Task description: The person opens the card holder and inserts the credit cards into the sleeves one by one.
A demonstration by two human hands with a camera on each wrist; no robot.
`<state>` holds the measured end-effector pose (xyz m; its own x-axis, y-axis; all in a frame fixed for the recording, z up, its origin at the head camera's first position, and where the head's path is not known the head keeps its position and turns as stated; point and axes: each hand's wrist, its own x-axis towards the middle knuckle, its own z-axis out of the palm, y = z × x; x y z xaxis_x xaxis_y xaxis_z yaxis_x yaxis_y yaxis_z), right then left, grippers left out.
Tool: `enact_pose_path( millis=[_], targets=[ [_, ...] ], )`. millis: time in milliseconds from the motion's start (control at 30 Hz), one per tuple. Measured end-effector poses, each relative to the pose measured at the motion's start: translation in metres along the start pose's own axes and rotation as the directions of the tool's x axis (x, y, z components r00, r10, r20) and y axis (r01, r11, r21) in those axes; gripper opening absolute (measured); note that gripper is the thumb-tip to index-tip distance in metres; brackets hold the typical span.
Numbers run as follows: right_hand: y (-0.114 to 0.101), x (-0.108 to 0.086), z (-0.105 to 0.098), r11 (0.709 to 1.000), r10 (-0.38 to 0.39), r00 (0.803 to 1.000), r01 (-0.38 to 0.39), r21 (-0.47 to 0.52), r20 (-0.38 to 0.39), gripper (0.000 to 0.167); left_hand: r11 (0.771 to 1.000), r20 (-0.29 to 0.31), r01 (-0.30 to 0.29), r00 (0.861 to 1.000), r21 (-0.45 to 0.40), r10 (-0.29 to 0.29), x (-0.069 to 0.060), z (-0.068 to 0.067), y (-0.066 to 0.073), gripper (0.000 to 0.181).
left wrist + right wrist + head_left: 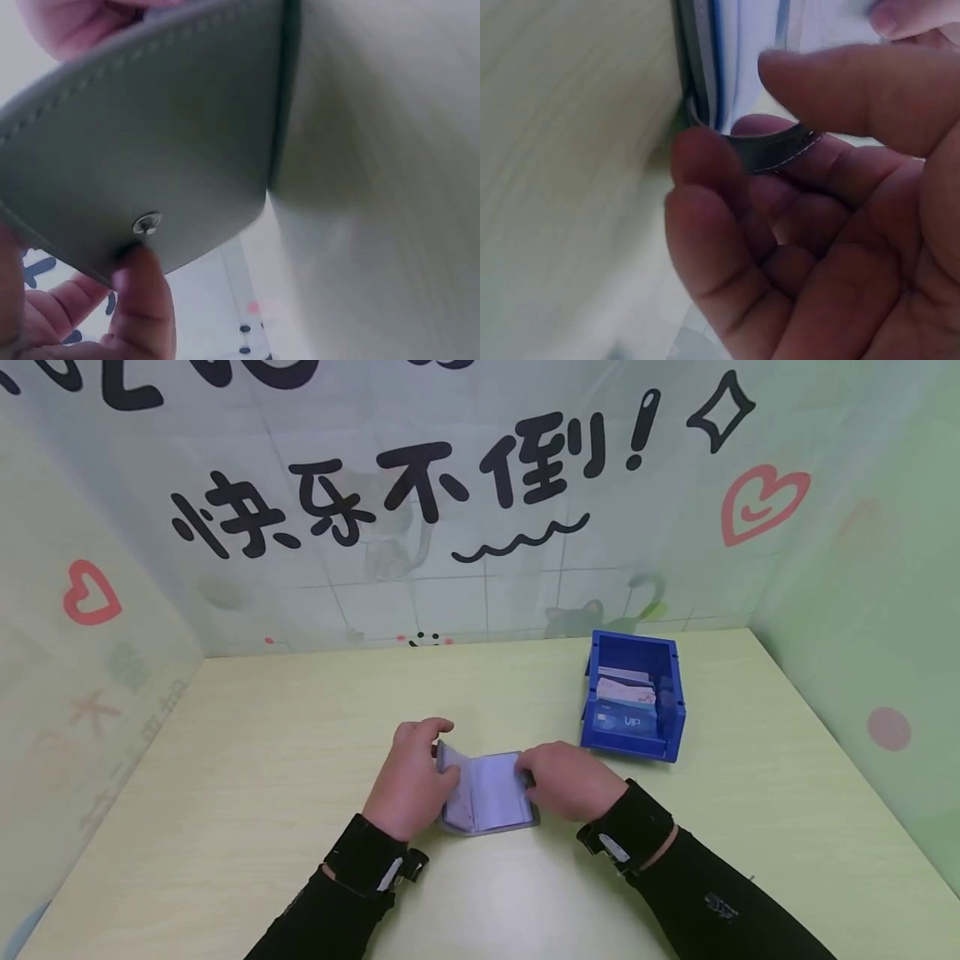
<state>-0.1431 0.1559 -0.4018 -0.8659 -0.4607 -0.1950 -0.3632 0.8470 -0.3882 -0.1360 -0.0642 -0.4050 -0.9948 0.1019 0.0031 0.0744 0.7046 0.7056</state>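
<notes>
A grey card holder lies spread on the table, its pale clear sleeves facing up. My left hand pinches the edge of its left cover, which is tilted up off the tabletop. In the left wrist view the grey stitched cover shows a metal snap stud near the gripped edge. At the right edge is my right hand. Its curled fingers hold the short strap, seen in the right wrist view, while the thumb is above the sleeves.
A blue plastic bin stands behind and right of my right hand, holding several cards, among them a blue VIP card. The light wood table ends at a printed cloth backdrop, with similar panels on both sides.
</notes>
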Motion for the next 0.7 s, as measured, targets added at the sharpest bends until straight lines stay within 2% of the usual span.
enact_pose_path(
  millis=[100,233,400,533,700],
  targets=[
    [0.001,0.0,0.001,1.0,-0.015,1.0,0.015,-0.004,-0.015,0.016,0.997,0.028,-0.03,0.999,-0.065,0.032,-0.001,0.004,0.002,0.052],
    [0.001,0.002,0.002,1.0,-0.019,1.0,0.018,-0.002,-0.022,0.016,0.989,0.063,-0.039,0.997,-0.145,0.049,-0.002,0.008,0.003,0.057],
    [0.001,0.004,0.004,0.999,-0.021,0.999,0.022,0.039,-0.025,0.016,0.978,0.111,-0.05,0.991,-0.205,0.074,-0.004,0.011,0.004,0.062],
    [0.0,0.005,0.003,0.997,-0.044,0.998,0.046,0.066,-0.033,0.011,0.977,0.167,-0.069,0.98,-0.202,0.104,-0.005,0.013,0.003,0.055],
    [0.0,0.004,0.001,0.995,-0.06,0.998,0.061,0.074,-0.026,0.009,0.986,0.227,-0.122,0.963,-0.113,0.145,-0.006,0.015,0.0,0.045]
  ],
)
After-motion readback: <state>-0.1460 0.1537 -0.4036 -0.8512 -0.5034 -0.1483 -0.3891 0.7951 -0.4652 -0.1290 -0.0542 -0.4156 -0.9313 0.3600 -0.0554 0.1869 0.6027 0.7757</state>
